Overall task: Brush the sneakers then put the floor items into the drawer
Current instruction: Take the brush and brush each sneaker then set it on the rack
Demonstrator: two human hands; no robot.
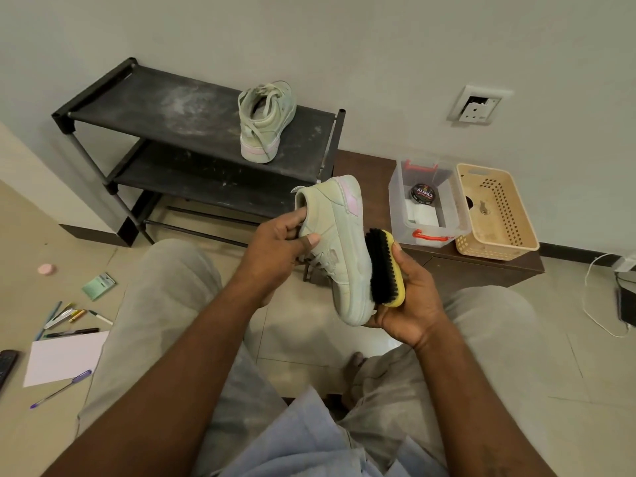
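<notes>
My left hand (275, 249) grips a pale green sneaker (339, 242) by its collar, fingers inside the opening and thumb on its side, toe pointing down towards me. My right hand (409, 301) holds a yellow brush (385, 266) with black bristles pressed against the sneaker's sole edge. The second sneaker (265, 122) stands on top of the black shoe rack (165, 108). On the floor at the left lie several pens (65, 318), a white sheet of paper (63, 359), a purple pen (60, 389), a green pad (98, 286) and a small pink round thing (46, 269).
A low brown cabinet (481, 266) against the wall carries a clear plastic box (426, 201) with a polish tin and a beige basket (495, 211). A white cable (592, 304) trails at the right. A dark remote (7, 366) lies at the left edge. My knees fill the foreground.
</notes>
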